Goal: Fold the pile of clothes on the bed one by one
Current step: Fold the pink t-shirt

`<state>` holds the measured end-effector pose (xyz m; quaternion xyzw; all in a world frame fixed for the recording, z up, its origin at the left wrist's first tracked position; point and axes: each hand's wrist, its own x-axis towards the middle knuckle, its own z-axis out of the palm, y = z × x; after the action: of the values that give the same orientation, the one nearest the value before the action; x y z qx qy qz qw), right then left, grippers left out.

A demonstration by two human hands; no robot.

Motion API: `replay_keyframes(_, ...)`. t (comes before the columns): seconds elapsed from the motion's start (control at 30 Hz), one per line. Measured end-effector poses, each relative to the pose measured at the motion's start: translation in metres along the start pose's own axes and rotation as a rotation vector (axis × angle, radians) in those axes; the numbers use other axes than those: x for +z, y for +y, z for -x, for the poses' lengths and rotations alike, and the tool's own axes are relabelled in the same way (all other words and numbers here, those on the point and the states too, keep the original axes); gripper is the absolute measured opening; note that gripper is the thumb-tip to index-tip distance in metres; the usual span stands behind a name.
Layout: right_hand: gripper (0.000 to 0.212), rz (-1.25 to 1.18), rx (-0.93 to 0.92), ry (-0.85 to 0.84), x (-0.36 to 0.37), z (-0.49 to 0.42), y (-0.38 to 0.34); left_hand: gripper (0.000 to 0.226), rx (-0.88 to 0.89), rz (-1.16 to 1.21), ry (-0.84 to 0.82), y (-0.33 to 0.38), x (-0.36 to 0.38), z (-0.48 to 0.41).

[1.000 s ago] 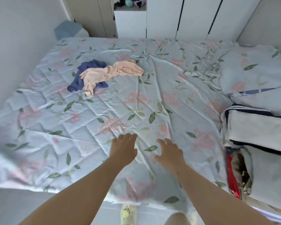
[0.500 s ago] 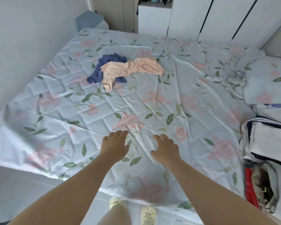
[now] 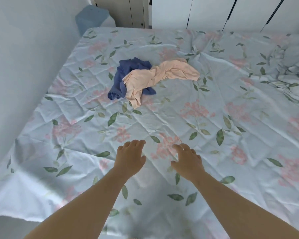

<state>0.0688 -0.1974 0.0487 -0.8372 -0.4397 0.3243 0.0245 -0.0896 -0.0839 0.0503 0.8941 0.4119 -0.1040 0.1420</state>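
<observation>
Peach shirt (image 3: 155,76), well ahead of the empty, loosely spread left hand (image 3: 129,157) and right hand (image 3: 186,161), looks light and floppy, so I'd pinch its near edge.

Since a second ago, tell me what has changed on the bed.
The view has swung left, so the folded stack at the bed's right edge is out of frame. The left hand and the right hand stay outstretched and open over the sheet, holding nothing. The peach garment still lies across the blue garment, untouched.
</observation>
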Motion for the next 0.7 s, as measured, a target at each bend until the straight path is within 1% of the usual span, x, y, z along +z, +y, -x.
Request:
replay_keyframes(0.1, 0.060, -0.021, 0.045, -0.029, 0.015, -0.032, -0.028, 0.048, 0.043, -0.041, -0.034, -0.046, -0.001, -0.033)
replay_keyframes(0.23, 0.058, -0.044, 0.079, -0.036, 0.031, -0.076, -0.045, 0.047, 0.053, -0.067, -0.077, -0.088, 0.009, -0.082)
replay_keyframes(0.37, 0.059, -0.056, 0.093, -0.054, 0.050, -0.134, -0.046, 0.048, 0.039, -0.060, -0.122, -0.110, 0.038, -0.137)
replay_keyframes(0.5, 0.063, 0.012, 0.117, -0.031, 0.082, -0.212, -0.034, 0.050, 0.066, 0.013, -0.137, -0.123, 0.081, -0.201)
replay_keyframes(0.53, 0.063, 0.038, 0.128, -0.008, 0.088, -0.230, -0.030, 0.049, 0.035, 0.095, -0.134, -0.127, 0.092, -0.217)
replay_keyframes(0.57, 0.062, 0.058, 0.135, 0.024, 0.093, -0.247, -0.028, 0.049, -0.038, 0.224, -0.138, -0.129, 0.099, -0.232)
replay_keyframes(0.63, 0.059, 0.072, 0.126, 0.089, 0.102, -0.277, -0.023, 0.048, -0.255, 0.532, -0.116, -0.133, 0.109, -0.262)
replay_keyframes(0.7, 0.057, 0.090, 0.105, 0.112, 0.114, -0.295, -0.022, 0.047, -0.433, 0.776, -0.072, -0.135, 0.120, -0.291)
